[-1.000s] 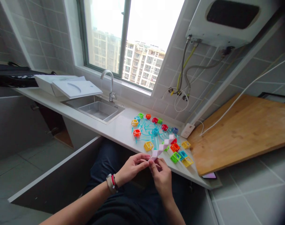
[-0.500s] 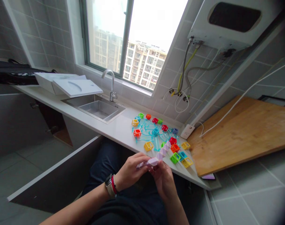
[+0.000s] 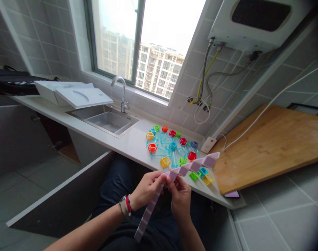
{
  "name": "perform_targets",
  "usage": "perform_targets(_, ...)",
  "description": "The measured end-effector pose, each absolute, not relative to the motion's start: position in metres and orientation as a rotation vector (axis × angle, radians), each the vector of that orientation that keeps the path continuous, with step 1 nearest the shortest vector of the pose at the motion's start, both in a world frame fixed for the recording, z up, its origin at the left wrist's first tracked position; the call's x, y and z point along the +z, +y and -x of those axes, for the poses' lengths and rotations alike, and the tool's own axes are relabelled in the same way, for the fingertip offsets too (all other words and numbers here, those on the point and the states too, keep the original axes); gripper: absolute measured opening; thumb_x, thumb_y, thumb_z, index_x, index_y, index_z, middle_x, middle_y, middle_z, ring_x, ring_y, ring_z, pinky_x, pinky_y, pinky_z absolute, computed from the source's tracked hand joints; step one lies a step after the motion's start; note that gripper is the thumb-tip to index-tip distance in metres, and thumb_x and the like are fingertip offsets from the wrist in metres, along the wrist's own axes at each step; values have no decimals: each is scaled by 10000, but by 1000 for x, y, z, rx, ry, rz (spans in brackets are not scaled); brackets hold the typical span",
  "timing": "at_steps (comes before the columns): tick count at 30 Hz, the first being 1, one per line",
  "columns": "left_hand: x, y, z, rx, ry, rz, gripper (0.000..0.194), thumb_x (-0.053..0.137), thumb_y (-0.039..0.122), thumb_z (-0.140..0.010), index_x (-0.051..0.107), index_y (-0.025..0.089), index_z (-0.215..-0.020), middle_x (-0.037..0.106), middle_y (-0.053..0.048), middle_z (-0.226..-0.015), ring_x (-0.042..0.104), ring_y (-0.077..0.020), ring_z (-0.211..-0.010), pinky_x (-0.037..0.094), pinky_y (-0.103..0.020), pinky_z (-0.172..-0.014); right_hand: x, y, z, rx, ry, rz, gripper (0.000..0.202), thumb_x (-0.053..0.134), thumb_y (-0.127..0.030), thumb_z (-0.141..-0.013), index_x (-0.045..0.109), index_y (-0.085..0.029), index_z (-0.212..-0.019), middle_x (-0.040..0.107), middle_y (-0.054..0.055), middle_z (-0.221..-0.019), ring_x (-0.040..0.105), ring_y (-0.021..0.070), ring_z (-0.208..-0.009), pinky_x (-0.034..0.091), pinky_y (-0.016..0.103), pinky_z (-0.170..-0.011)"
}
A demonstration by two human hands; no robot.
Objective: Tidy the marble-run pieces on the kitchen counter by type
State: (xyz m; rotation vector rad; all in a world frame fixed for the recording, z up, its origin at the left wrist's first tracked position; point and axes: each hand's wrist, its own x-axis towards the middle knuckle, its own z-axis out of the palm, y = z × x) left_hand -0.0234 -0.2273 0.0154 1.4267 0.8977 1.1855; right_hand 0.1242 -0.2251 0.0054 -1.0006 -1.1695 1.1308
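Note:
A lilac-and-white twisty snake puzzle (image 3: pixel 196 164) is held over the counter's front edge and my lap. My left hand (image 3: pixel 146 191) pinches it near its bend, and my right hand (image 3: pixel 180 198) grips it just beside that, thumb against the segments. One zigzag length stretches up to the right past my right hand. The other length runs straight down to the lower left, over my dark clothing. Beyond my hands lie several open-frame plastic cubes, among them a yellow cube (image 3: pixel 165 162) and a green cube (image 3: pixel 194 176). Part of the puzzle hides behind my fingers.
Clear blue plastic track pieces (image 3: pixel 161 152) lie among the cubes on the white counter (image 3: pixel 132 146). A steel sink (image 3: pixel 106 120) and a white box (image 3: pixel 47 92) are to the left. A wooden board (image 3: pixel 273 150) leans at right. A cabinet door (image 3: pixel 62 190) stands open below.
The snake puzzle has been turned: one length now reaches farther right, and the other hangs down toward my lap. Both hands still hold it, and the view has shifted slightly.

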Motion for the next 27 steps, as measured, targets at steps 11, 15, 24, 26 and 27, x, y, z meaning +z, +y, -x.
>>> perform_targets(11, 14, -220, 25, 1117, 742, -1124, 491, 660, 587, -886, 694, 98, -879, 665, -51, -717, 605, -134, -599, 495, -235, -581, 15, -206, -136, 1013, -1395, 965, 200, 767, -399, -852, 741, -208, -905, 633, -16, -739, 592, 149, -630, 481, 260, -578)
perform_targets(15, 15, -221, 25, 1120, 706, -1206, 399, 710, 484, -889, 733, 97, -979, 702, -73, -860, 628, -151, -746, 493, -248, -704, 9, -208, -138, 1068, -1329, 940, 206, 751, -396, -871, 740, -213, -964, 690, 6, -803, 635, 167, -676, 509, 274, -616)
perform_targets(24, 23, -224, 26, 1077, 719, -1247, 437, 658, 522, -920, 741, 93, -934, 706, -74, -813, 623, -130, -673, 483, -216, -631, 8, -210, -147, 1260, -1198, 930, 289, 762, -411, -870, 773, -185, -1050, 769, 42, -848, 678, 187, -770, 539, 321, -787)
perform_targets(26, 20, -223, 27, 1021, 657, -1157, 461, 665, 544, -908, 738, 89, -919, 720, -88, -816, 651, -129, -636, 505, -218, -617, 8, -211, -146, 1259, -1191, 899, 289, 770, -401, -865, 772, -197, -1070, 781, 51, -908, 695, 205, -836, 541, 343, -836)
perform_targets(27, 18, -223, 27, 994, 617, -1099, 472, 665, 554, -905, 737, 88, -919, 726, -98, -827, 662, -131, -621, 516, -221, -607, 7, -211, -145, 1276, -1178, 878, 300, 770, -398, -867, 765, -204, -1096, 782, 51, -920, 698, 206, -842, 544, 347, -835)
